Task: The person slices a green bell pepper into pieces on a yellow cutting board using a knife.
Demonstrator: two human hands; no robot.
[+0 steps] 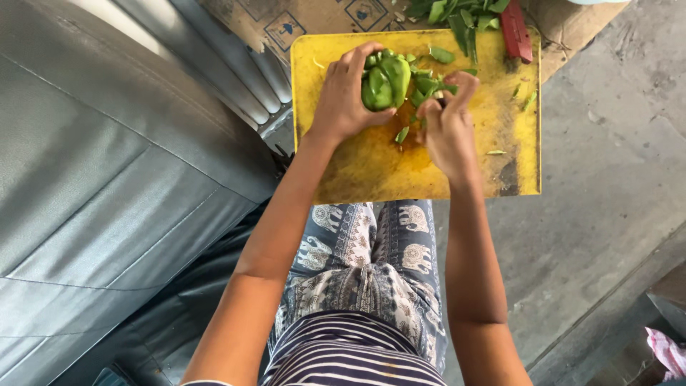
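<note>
Gripping a glossy green bell pepper point(386, 82), the left hand point(345, 100) has its fingers point(357, 56) curled over the top and near side, thumb underneath, closed firmly round the fruit. The pepper sits low over the upper middle of a stained yellow plastic cutting board point(371, 171), which lies on a flattened brown cardboard sheet point(286, 25) on the grey concrete floor point(607, 143).

The right hand point(446, 125) is just beside the pepper, its fingers bunched almost shut; it seems to pinch a small green piece or perhaps a short blade, but I cannot tell which from this view. Loose green pepper strips point(429, 82) lie between the two hands and more are heaped at the board's far edge point(464, 18), next to a red flat object point(516, 30) that may be a tool handle.

Judging by its look, the pepper is light and hollow, with a waxy, slightly slippery skin; the wall is crisp and stiff enough to hold shape yet will crack if squeezed hard. A wrapping grasp round the shoulders, as the left hand has, suits it better than a fingertip pinch, and cut edges give more purchase than the smooth skin. The thin strips are limp and light, best gathered in a bunch.
</note>
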